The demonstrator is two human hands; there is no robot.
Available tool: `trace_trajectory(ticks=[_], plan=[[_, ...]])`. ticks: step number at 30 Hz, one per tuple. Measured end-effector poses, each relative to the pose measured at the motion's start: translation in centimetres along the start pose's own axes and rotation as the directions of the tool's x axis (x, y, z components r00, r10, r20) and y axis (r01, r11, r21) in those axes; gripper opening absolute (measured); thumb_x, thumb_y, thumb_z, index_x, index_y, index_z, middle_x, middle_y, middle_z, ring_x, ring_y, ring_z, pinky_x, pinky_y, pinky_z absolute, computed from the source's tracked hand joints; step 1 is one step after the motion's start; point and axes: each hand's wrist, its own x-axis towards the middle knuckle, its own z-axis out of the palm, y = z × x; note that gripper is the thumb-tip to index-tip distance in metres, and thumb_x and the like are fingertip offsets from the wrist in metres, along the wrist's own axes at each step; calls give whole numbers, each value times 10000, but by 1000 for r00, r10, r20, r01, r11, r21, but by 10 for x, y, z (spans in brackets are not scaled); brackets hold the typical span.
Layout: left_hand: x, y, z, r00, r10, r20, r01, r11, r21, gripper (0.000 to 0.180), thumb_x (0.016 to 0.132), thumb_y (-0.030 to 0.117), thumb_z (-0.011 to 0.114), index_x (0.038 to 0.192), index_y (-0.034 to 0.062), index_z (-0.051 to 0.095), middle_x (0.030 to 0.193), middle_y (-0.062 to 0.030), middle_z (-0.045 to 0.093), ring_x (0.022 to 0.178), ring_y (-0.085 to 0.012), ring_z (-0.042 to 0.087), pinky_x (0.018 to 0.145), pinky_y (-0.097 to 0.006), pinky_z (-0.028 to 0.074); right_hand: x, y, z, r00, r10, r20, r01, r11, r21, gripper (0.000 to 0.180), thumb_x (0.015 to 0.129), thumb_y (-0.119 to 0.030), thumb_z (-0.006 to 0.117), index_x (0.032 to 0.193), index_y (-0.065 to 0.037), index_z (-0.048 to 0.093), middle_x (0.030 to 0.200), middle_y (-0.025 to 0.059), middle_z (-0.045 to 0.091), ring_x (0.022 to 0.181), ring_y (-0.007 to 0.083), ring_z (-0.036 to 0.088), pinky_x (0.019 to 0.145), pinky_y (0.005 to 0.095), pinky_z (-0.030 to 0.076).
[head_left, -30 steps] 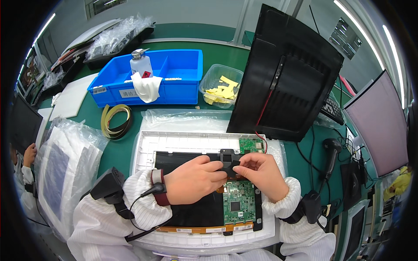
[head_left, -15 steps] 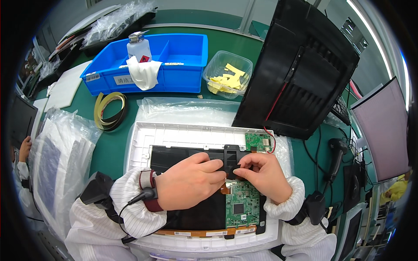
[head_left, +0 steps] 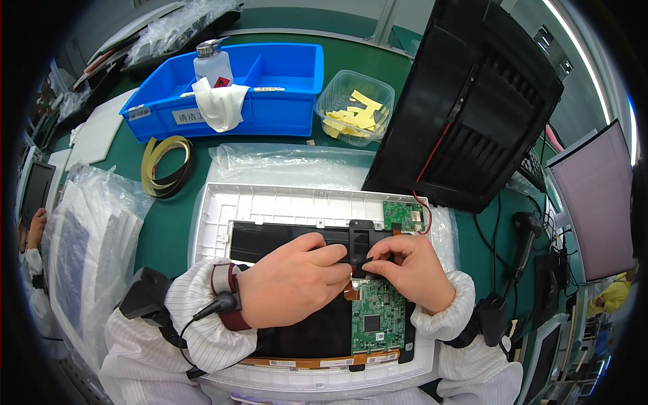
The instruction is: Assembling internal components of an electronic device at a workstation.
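A display panel with a black back (head_left: pixel 297 341) lies in a white plastic frame (head_left: pixel 216 202). A larger green circuit board (head_left: pixel 378 317) sits on its right half, with a brown flex strip (head_left: pixel 304 363) along the near edge. My left hand (head_left: pixel 297 280) bends its fingers inward at the left edge of a black strip-like part (head_left: pixel 361 236) above the board. Facing it, my right hand (head_left: pixel 415 273) pinches thumb and forefinger together at that part's right side. The fingertips almost meet, and what they grip is hidden.
A black housing (head_left: pixel 466 108) stands tilted at the back right, its red wire (head_left: pixel 428 216) running to a small green board (head_left: pixel 403 214). Behind are a blue bin (head_left: pixel 280 111) with a bottle, a clear tub (head_left: pixel 324 108) of yellow pieces, and a tape roll (head_left: pixel 152 169). A scanner (head_left: pixel 521 243) stands right.
The whole view has shifted slightly, with the bin and tub a little higher in the picture. Both hands keep nearly the same pose at the black part.
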Motion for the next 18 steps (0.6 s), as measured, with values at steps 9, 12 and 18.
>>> trace_trajectory(ticks=[9, 12, 18], plan=[[-1, 1, 4, 1000, -2, -15, 2, 1000, 9, 220, 698, 130, 541, 887, 47, 616, 963, 1, 533, 930, -162, 449, 782, -284, 371, 1, -1, -1, 1000, 21, 16, -22, 1000, 16, 85, 668, -28, 653, 705, 28, 599, 593, 39, 580, 526, 76, 490, 506, 205, 399], [-1, 1, 4, 1000, -1, -13, 1, 1000, 10, 218, 696, 131, 543, 883, 46, 617, 963, 1, 535, 924, -161, 449, 781, -283, 372, 0, 0, 0, 1000, 24, 18, -24, 1000, 9, 86, 670, -28, 652, 708, 28, 599, 591, 38, 579, 523, 74, 488, 503, 203, 397], [-1, 0, 3, 1000, -7, 5, 7, 1000, 7, 215, 699, 134, 544, 880, 44, 618, 960, -3, 542, 919, -163, 454, 784, -284, 373, 3, 0, 0, 999, 11, 33, -12, 1000, 10, 81, 673, -23, 644, 709, 29, 595, 589, 40, 577, 521, 72, 488, 498, 201, 394]])
